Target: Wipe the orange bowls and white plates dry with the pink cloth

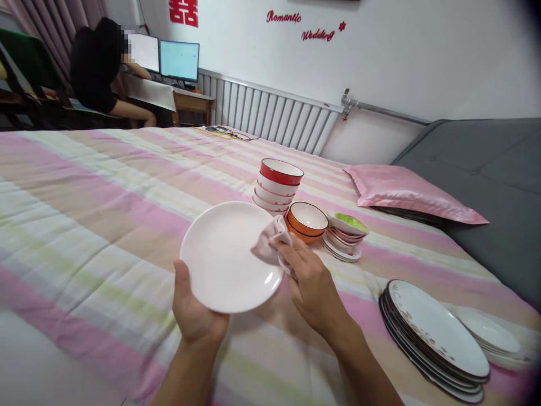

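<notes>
A round white plate [224,254] is held up over the bed, its face turned toward me. My left hand [198,316] grips its lower left edge, thumb at the rim and the other fingers hidden underneath. In my right hand [310,276] is a pale pink cloth [270,242], pinched and pressed against the plate's right side. Just beyond the plate stand a stack of red and white bowls [279,189] and a pair of orange bowls [307,221]. To their right, small dishes [344,234] are piled up, a green one on top.
Large patterned plates [435,332] are stacked at the lower right, beside smaller white dishes [490,332]. A pink pillow [409,192] lies near the grey headboard [486,186]. Cables [224,132] rest at the bed's far edge. A person [99,67] sits at a desk with monitors [180,59].
</notes>
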{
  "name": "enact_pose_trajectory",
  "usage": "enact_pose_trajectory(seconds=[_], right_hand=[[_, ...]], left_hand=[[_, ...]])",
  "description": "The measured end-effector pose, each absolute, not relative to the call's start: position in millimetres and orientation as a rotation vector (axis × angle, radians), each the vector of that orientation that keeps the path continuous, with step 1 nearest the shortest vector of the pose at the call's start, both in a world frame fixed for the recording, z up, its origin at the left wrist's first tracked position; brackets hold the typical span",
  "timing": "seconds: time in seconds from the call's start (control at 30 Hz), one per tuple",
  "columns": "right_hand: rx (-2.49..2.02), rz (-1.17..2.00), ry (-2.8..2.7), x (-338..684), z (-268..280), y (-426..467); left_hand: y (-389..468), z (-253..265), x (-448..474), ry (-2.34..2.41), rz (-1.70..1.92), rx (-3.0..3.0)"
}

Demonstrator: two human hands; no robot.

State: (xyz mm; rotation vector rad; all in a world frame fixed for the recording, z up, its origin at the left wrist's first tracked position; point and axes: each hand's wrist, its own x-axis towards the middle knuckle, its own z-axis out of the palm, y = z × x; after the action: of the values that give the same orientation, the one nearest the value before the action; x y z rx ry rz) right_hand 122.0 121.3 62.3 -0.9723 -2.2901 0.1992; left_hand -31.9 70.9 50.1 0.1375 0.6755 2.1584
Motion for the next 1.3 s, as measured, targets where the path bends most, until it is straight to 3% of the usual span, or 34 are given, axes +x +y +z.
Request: enact_pose_trajectory(seconds=[0.47,0.8,1.07,1.2,1.3], right_hand=[[-0.850,0.343,-2.543,109,75,89],[-0.571,0.791,-2.478,124,100,74],[-0.847,0.300,-2.141,122,77,102],[-0.873,0.434,-2.444,119,72,106],[-0.836,0.558,-2.323,124,74,108]], left_hand=[[75,56,-40,0.625,2.142,0.048],[71,57,-34,0.495,1.867,-0.047],[70,48,-7,0.595,1.799,0.037],[69,46,-3,0.572,1.708,0.020],[69,47,-7,0.602,1.751,0.024]])
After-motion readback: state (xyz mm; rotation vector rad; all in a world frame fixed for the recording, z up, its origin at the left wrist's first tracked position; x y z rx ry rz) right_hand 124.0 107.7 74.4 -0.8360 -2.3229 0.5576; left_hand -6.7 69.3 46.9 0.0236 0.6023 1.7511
